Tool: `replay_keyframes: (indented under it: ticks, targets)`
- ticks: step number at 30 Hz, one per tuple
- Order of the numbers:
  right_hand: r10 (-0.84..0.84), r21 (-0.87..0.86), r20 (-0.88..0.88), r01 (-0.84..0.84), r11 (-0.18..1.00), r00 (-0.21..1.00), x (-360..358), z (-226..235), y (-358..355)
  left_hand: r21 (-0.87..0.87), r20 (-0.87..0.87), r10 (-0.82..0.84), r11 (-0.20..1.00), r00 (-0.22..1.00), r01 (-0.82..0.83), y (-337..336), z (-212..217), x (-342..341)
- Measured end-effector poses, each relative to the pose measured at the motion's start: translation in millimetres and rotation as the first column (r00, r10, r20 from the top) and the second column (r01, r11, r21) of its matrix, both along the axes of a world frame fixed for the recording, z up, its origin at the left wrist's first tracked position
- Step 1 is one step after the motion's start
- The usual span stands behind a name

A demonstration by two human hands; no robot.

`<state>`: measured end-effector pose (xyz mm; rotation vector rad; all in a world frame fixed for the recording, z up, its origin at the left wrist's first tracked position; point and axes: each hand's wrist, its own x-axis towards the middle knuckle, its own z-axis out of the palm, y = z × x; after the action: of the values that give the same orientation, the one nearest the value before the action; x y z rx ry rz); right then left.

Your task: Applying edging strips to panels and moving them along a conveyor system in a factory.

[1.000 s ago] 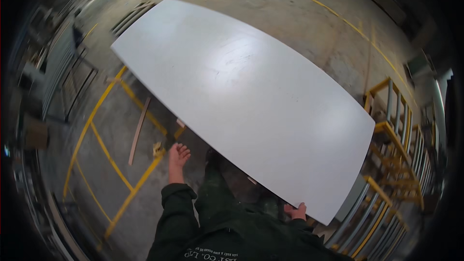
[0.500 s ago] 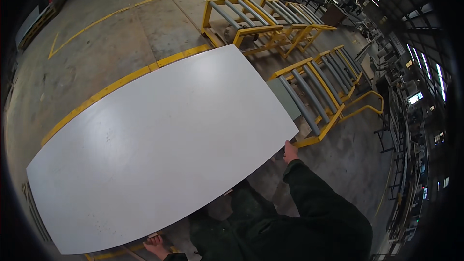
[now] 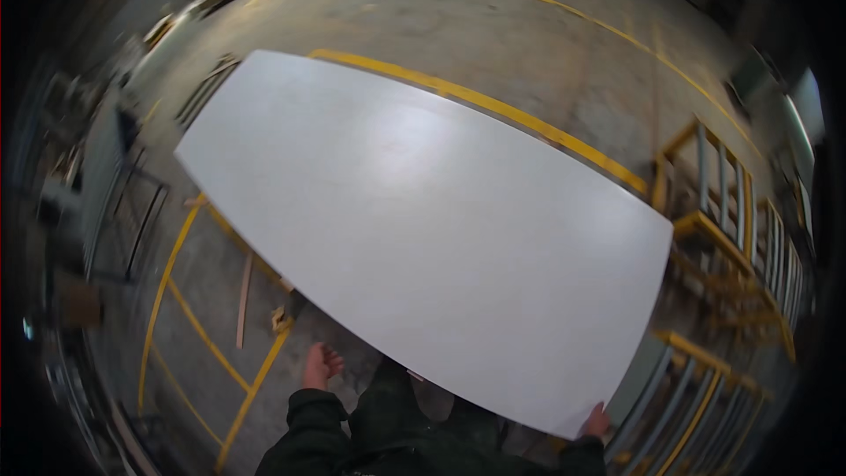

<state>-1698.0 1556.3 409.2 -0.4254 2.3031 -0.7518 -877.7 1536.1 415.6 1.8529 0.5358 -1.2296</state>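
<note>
A large white panel (image 3: 423,229) with a smooth, glossy face lies flat in front of me, running from far left to near right. At its near right corner my right hand (image 3: 597,421) grips the edge; the fingers under the panel are hidden. My left hand (image 3: 323,365) hangs just off the near long edge, apart from the panel. Its fingers are loosely curled and I see nothing in them.
Yellow roller conveyors with grey rollers (image 3: 687,405) stand off the panel's right end, more frames (image 3: 705,229) beyond. A yellow beam (image 3: 493,104) runs along the far edge. Yellow floor lines (image 3: 207,330) and a wooden strip (image 3: 244,300) lie at left. A dark metal stand (image 3: 137,220) is farther left.
My view has swung left, so the panel and conveyors appear turned and shifted right. My left hand has come away from the panel's near edge; my right hand stays at its corner.
</note>
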Motion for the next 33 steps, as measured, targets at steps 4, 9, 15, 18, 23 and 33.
replay_keyframes:
  ticks: [4,9,15,18,23,33]
  targets:
    - [0.166,0.326,-0.011,-0.153,0.933,0.986,8,6,-13,-0.028,-0.014,0.007,1.000,1.000,-0.008,44,30,-42]
    - [0.238,0.577,0.105,-0.254,0.776,0.965,0,46,-54,-0.161,0.018,0.017,0.987,1.000,-0.014,91,74,-59]
    - [0.776,0.622,-0.175,-0.542,0.564,0.606,138,107,-105,-0.110,0.190,0.131,0.988,0.973,-0.111,212,79,-33]
    - [0.836,0.600,-0.393,-0.582,0.548,0.382,237,126,-108,-0.020,0.186,0.193,0.981,0.963,-0.193,280,50,-34]
    - [0.855,0.346,-0.502,-0.875,0.338,0.132,412,75,-141,0.045,0.005,0.391,0.919,0.920,-0.391,417,19,-46]
    - [0.872,0.267,-0.488,-0.943,0.198,0.045,739,100,-116,0.040,0.224,0.442,0.886,0.869,-0.461,491,5,172]
